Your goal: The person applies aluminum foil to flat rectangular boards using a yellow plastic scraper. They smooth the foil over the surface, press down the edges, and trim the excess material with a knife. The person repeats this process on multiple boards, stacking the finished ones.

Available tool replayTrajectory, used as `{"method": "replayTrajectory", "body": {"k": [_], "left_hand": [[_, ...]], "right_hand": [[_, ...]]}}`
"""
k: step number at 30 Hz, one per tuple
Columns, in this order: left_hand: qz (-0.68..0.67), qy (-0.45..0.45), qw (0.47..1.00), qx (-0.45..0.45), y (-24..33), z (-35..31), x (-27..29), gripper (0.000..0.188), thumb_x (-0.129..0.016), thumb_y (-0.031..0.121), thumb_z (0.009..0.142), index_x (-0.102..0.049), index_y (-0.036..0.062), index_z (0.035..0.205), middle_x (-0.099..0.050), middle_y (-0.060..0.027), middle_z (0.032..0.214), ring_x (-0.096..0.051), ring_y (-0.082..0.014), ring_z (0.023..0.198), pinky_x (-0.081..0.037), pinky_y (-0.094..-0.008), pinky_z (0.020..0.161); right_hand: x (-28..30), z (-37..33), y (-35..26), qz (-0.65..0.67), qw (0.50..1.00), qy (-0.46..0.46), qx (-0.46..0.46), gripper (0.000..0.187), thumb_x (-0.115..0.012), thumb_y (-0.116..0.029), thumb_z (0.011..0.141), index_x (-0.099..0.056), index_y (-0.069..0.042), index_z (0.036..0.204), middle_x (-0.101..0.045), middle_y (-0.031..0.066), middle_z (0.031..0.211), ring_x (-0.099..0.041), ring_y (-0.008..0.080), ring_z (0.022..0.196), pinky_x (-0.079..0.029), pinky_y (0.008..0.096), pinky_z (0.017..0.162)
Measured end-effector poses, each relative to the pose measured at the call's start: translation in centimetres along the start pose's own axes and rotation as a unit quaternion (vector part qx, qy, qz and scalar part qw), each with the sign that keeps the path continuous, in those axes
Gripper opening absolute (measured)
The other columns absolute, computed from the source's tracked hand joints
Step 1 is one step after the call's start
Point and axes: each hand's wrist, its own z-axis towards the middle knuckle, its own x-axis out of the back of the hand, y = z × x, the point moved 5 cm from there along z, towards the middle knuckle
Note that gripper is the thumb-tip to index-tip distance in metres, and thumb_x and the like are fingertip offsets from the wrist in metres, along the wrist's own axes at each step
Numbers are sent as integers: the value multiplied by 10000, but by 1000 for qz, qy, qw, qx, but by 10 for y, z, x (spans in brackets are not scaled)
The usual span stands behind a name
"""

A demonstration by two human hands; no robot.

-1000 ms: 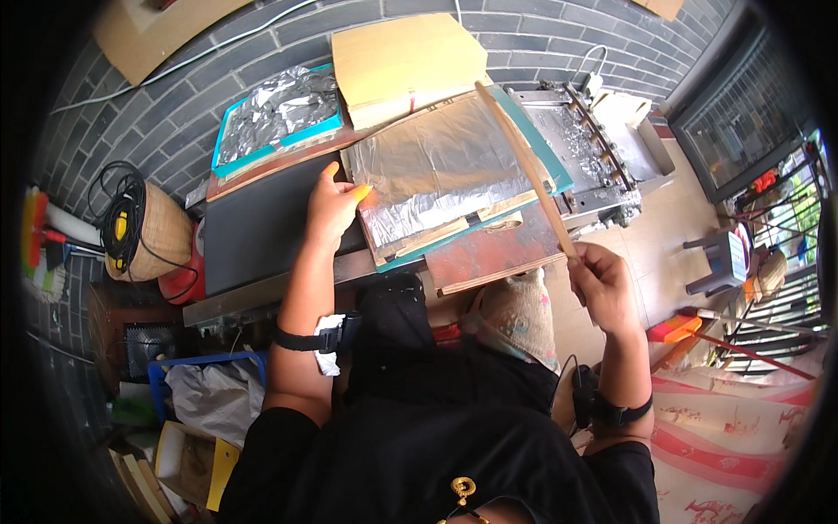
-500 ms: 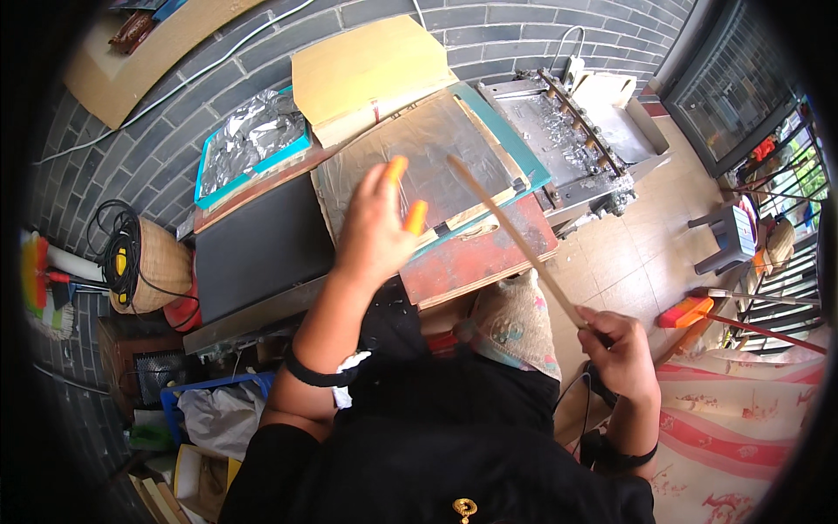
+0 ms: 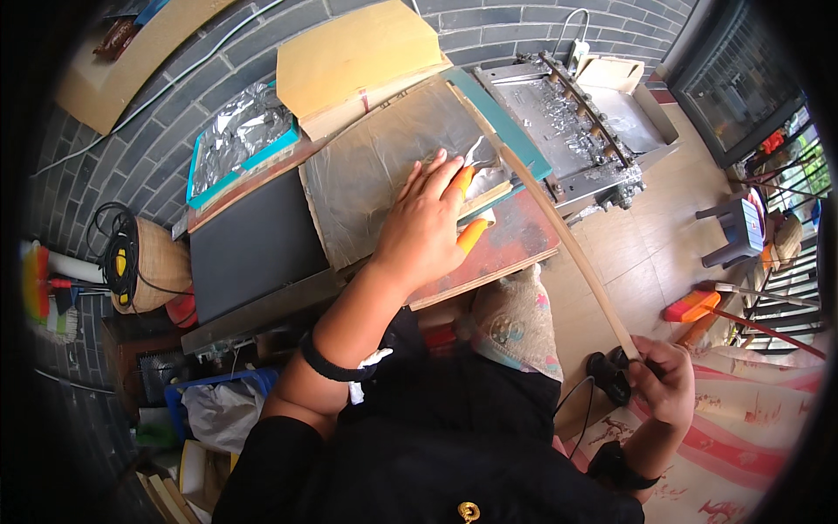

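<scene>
My left hand (image 3: 421,234) reaches out over a crinkled silver foil sheet (image 3: 375,166) that lies on a brown board. Its fingers are curled over an orange-handled tool (image 3: 472,234), whose kind I cannot tell. My right hand (image 3: 661,382) is low at the right, shut on the near end of a long thin wooden stick (image 3: 567,240). The stick slants up and left across the reddish table top (image 3: 515,249) towards the foil's far right corner.
A black sheet (image 3: 257,244) lies left of the foil. Behind it are a teal tray of foil (image 3: 236,144) and a cardboard sheet (image 3: 353,57). A metal machine (image 3: 580,131) stands at the right. A cable reel on a wicker basket (image 3: 131,266) is at the left, a grey stool (image 3: 738,231) on the tiled floor.
My left hand lifted off the foil's left edge, then came down further right with orange handles under its fingers. My right hand drew the stick down and to the right.
</scene>
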Motion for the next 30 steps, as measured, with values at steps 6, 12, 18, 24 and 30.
{"method": "replayTrajectory", "body": {"k": [6,12,18,24,30], "left_hand": [[-10,0,1000,6,0,-1,0,610,-689,292,844,-480,-40,1311,-480,-210,1356,-404,-379,1322,-280,-473,1133],[-30,55,998,16,2,-6,6,619,-708,213,824,-452,-31,1332,-485,-247,1341,-430,-400,1295,-311,-466,1116],[-34,48,998,17,0,-9,8,637,-714,185,817,-433,-29,1347,-549,-269,1258,-494,-424,1219,-372,-454,1067],[-84,7,996,14,-3,9,16,687,-676,239,827,-380,-64,1367,-559,-303,1201,-545,-429,1131,-416,-448,1014],[12,-31,995,92,7,41,20,747,-697,205,804,-333,-15,1417,-672,-126,1085,-653,-339,932,-521,-408,810]], "right_hand": [[1,-1,-16,-116,989,-59,70,311,-611,36,764,-631,81,1071,-571,97,642,-546,175,539,-421,285,536],[-10,4,-12,-124,991,-21,39,310,-609,38,743,-629,80,1050,-566,133,641,-551,234,546,-431,321,551],[-17,16,-12,-78,996,36,-34,307,-614,35,744,-637,98,1044,-573,131,706,-563,159,628,-448,288,599],[-15,16,-20,-88,996,6,17,295,-606,69,733,-630,114,1023,-569,124,686,-562,179,616,-434,290,588],[-13,12,-24,-82,995,-17,47,286,-599,73,736,-626,106,1018,-573,122,681,-569,197,608,-436,293,585]]}}
